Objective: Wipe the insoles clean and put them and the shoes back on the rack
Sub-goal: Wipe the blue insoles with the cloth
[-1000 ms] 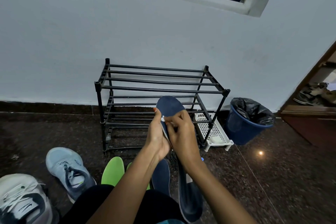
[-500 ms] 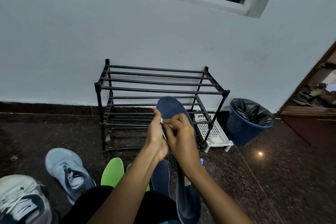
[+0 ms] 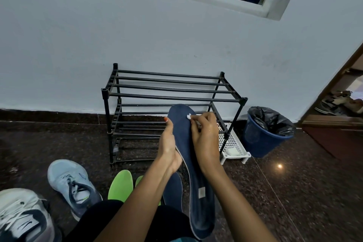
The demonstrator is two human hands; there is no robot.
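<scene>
Left hand [image 3: 169, 147] grips dark-blue foam insole [image 3: 200, 208], right hand [image 3: 206, 139] pinches small white wipe [image 3: 189, 117] against it; pale-blue laced shoe [image 3: 70, 184] lies unracked.

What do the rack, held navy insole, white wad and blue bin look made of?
The rack: thin matte black tubes, likely painted metal; joints may be plastic. The held navy insole: fabric-looking top, paler foam-like layer along its edge. The white wad pinched by the right hand: cotton or tissue, unclear. The blue bin: smooth, slightly shiny plastic; its liner is crinkled black film.
</scene>
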